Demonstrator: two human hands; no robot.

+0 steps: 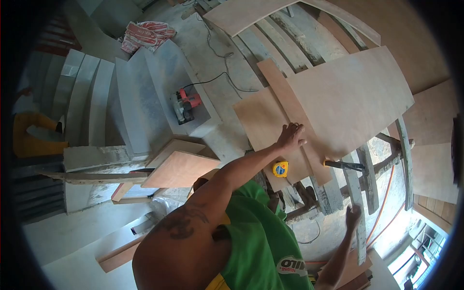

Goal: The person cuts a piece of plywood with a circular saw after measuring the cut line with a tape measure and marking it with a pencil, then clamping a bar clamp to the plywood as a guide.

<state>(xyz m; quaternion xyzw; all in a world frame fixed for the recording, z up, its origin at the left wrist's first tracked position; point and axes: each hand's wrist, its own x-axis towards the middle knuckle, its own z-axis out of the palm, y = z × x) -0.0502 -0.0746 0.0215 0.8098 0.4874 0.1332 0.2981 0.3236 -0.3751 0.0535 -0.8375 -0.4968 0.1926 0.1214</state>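
Note:
My left hand (292, 137) reaches forward with its fingers curled, pressed on a long narrow plywood strip (296, 104). This strip lies across a plywood sheet (258, 118), beside a larger pale sheet (353, 92). Just below that hand, a yellow tape measure (280, 169) sits on the plywood. A black tool with an orange tip (344, 165) is at the strip's near end. Off to the right, my right hand (354, 217) is low over a wooden slat (358, 237), fingers bent; I cannot tell what they hold.
A red circular saw (186, 104) rests on a grey step at left, its black cord (220, 75) trailing across the floor. Wooden slats (328, 198) support the sheets. Behind lies another plywood piece (251, 14). Red-and-white sacks (145, 36) lie at the far left; an orange cord (382, 222) runs at right.

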